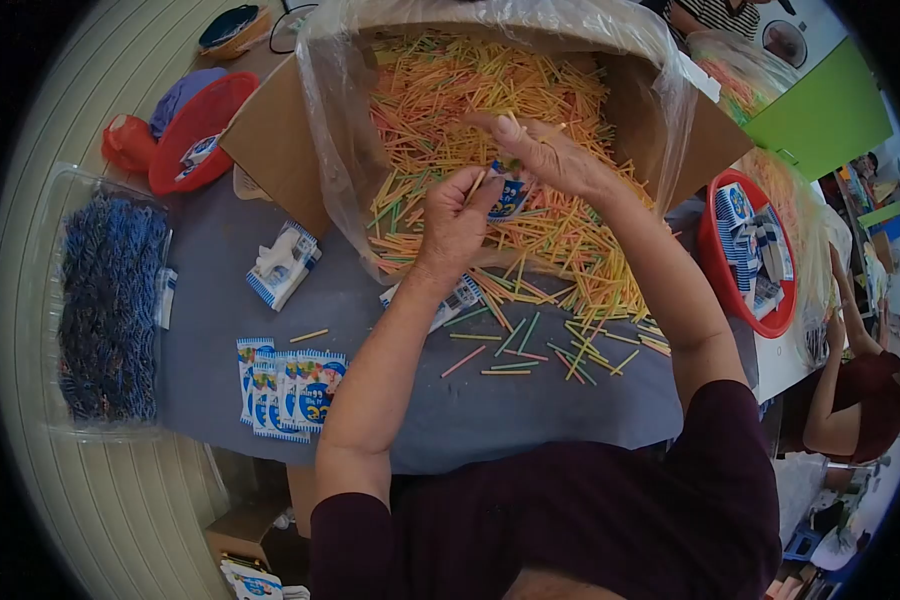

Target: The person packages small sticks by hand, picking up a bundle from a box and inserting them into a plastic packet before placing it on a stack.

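Note:
My left hand (454,214) is closed over the box, pinching a small blue-and-white printed packet (508,196) and what looks like a thin yellowish stick. Just above the packet, my right hand (555,160) has its fingers curled, with ends of thin yellow sticks showing by the fingertips. Beneath both hands, a cardboard box (698,135) lined with clear plastic holds a large heap of pink, yellow, orange and green sticks (450,90). Loose sticks (510,345) have spilled onto the grey cloth in front. Several flat printed packets (295,390) overlap left of my left forearm.
At right stands a red basket (792,300) with packets; another red basket (240,95) is at upper left. A tissue pack (285,265) lies on the grey-covered table (530,425). A clear tray (60,425) of dark blue strands sits far left. Other people (860,400) are at right.

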{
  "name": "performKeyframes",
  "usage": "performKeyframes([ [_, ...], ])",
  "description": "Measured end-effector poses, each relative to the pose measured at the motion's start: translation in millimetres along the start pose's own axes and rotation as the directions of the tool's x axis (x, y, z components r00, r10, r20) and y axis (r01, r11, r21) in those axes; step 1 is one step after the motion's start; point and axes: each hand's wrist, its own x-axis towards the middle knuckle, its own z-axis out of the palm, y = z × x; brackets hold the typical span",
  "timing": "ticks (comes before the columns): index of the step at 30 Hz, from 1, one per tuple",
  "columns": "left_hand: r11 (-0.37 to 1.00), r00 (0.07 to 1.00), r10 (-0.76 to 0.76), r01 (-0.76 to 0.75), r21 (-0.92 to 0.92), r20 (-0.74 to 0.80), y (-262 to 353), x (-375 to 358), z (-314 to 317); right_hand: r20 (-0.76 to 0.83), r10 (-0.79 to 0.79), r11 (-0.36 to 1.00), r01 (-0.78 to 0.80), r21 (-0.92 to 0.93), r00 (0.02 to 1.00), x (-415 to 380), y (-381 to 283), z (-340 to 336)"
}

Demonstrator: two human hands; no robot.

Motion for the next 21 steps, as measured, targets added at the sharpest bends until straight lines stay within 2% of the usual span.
performKeyframes([
  [2,0.968,0.988,-0.147,0.135,-0.21,-0.042,5.4,-2.5,-0.5,-0.216,-0.047,0.999,0.042,-0.026,0.975,-0.8,8.8,-3.7],
  [3,0.969,0.988,-0.149,0.136,-0.208,-0.046,5.3,-2.0,-1.2,-0.213,-0.047,0.999,0.043,-0.022,0.976,-1.6,4.7,-0.4],
  [5,0.952,0.975,-0.224,0.217,-0.215,-0.009,4.0,5.5,-2.3,-0.39,0.084,0.973,0.009,0.231,0.917,-3.4,-5.9,8.8],
  [9,0.955,0.973,-0.232,0.231,-0.186,0.015,-4.8,23.9,-1.1,-0.445,0.107,0.956,0.032,0.292,0.889,6.2,3.9,11.1],
  [10,0.989,0.989,-0.141,0.143,-0.044,0.048,-5.5,26.3,-0.6,-0.15,0.138,0.985,-0.12,0.125,0.979,12.1,14.8,4.3],
  [11,0.995,0.994,-0.048,0.039,0.095,0.098,-5.4,29.6,-0.4,0.147,0.217,0.975,-0.206,-0.086,0.965,15.2,24.8,-0.5],
  [12,0.995,0.994,-0.044,0.034,0.096,0.102,-5.7,32.9,-1.7,-0.037,0.373,0.926,-0.368,0.087,0.927,6.7,2.2,-1.0],
  [13,0.986,0.99,-0.127,0.119,0.12,0.063,-6.6,34.4,-5.1,-0.036,0.37,0.927,-0.366,0.083,0.928,11.2,18.1,-6.3],
  [14,0.969,0.978,-0.208,0.203,0.14,0.018,-7.2,35.3,-9.7,-0.318,0.144,0.982,-0.175,-0.07,0.937,19.0,46.8,-15.4],
  [15,0.969,0.979,-0.204,0.201,0.142,0.011,-0.6,35.7,-13.7,-0.533,-0.129,0.964,-0.02,-0.264,0.836,22.3,43.7,-20.3],
  [16,0.967,0.967,-0.254,0.254,0.026,0.008,6.8,35.2,-17.3,-0.468,-0.115,0.786,-0.207,-0.582,0.876,12.3,41.2,-25.7],
  [17,0.949,0.953,-0.303,0.304,-0.089,0.017,12.3,34.5,-19.0,-0.471,-0.116,0.788,-0.207,-0.58,0.874,10.2,39.0,-27.1],
  [18,0.95,0.953,-0.301,0.302,-0.086,0.022,11.8,33.9,-19.9,-0.362,-0.005,0.583,-0.291,-0.759,0.932,9.7,31.5,-28.0],
  [19,0.961,0.965,-0.263,0.263,-0.089,0.003,8.5,32.9,-20.0,-0.28,0.139,0.33,-0.311,-0.891,0.95,9.1,24.8,-29.5],
  [21,0.97,0.974,-0.225,0.223,-0.093,-0.013,0.0,31.1,-18.6,-0.252,0.147,0.303,-0.286,-0.909,0.956,9.5,12.6,-29.5],
])
